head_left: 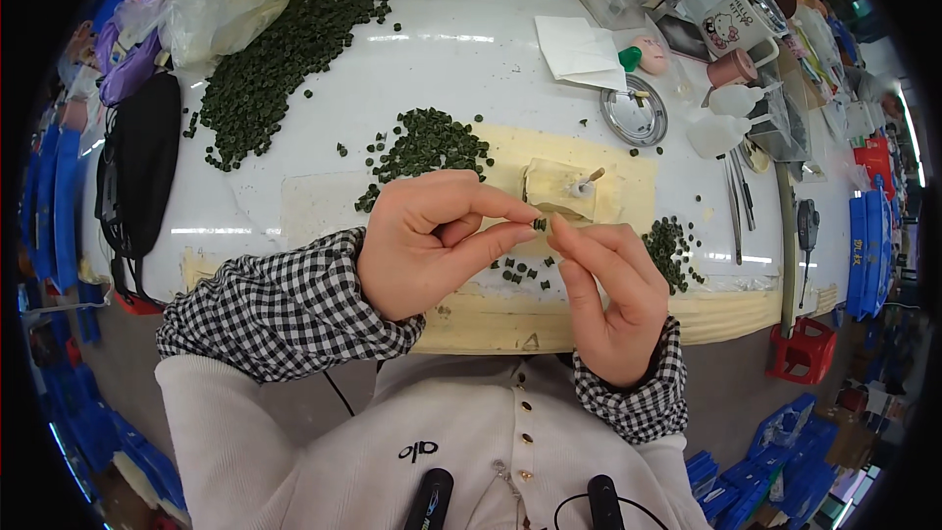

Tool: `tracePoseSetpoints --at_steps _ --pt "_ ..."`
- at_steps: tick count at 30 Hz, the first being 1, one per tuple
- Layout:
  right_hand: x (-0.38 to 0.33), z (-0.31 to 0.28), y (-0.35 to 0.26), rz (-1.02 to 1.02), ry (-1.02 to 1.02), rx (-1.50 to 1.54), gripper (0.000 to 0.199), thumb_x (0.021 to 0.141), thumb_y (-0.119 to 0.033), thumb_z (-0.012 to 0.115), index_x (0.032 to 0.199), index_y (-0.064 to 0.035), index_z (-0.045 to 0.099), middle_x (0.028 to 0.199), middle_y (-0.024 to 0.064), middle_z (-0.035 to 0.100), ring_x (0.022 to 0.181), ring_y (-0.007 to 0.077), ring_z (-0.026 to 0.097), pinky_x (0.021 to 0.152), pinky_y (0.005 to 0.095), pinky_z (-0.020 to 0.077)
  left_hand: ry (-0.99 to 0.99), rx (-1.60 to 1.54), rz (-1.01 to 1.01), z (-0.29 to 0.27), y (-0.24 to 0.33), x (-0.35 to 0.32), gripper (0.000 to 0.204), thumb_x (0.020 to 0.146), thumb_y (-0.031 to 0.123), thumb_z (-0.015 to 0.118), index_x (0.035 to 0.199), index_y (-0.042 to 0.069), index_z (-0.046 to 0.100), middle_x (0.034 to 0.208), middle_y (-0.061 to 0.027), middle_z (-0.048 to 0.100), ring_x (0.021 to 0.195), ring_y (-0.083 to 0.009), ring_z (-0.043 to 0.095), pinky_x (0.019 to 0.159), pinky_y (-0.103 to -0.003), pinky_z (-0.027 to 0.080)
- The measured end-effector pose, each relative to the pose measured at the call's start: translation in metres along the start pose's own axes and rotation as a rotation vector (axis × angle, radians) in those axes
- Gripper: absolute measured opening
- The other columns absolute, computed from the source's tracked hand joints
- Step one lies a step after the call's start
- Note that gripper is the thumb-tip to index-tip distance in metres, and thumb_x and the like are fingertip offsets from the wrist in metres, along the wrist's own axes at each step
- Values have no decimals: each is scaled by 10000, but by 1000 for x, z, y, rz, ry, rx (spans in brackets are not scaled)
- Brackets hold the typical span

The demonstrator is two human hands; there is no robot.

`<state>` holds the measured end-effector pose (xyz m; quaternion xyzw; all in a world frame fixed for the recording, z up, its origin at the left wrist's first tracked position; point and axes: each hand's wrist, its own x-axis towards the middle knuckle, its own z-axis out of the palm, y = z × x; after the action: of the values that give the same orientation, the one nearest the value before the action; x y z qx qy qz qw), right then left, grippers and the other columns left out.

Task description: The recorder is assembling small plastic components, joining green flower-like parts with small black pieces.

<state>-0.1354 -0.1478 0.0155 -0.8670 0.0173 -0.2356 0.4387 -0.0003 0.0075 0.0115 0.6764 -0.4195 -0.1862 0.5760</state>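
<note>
Pinching a dark part [540, 224] mid-frame, likely to steady it, the left hand [422, 240] faces the right hand [620, 294], whose fingers' grip is unclear.

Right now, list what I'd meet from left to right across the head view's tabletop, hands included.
Black bag → largest heap of dark green pieces → left hand → small dark green piece at its fingertips → right hand → small right-hand heap of green pieces → slender metal tool → black-handled tool.
</note>
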Motion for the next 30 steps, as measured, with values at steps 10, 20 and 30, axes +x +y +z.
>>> tracePoseSetpoints --at_steps 10,20,30 --pt "1 6 2 -75 -30 -35 364 757 79 649 1116 17 637 893 118 608 771 235 582 670 282 479 25 29 82 2 -4 -2 185 779 -20 693 946 57 711 553 36 407 521 -72 365 502 -238 303" --pt "-1 7 4 -69 7 -14 365 759 80 650 1117 13 639 876 119 608 735 227 583 632 278 478 10 21 54 1 -3 0 185 781 -9 698 953 56 711 547 44 384 519 -67 344 501 -238 292" --pt "-3 8 4 -80 24 -14 365 765 76 648 1125 17 636 894 125 619 746 226 592 641 268 479 2 -26 -7 1 -2 0 188 783 -8 694 960 54 710 550 53 371 534 -61 341 515 -233 295"
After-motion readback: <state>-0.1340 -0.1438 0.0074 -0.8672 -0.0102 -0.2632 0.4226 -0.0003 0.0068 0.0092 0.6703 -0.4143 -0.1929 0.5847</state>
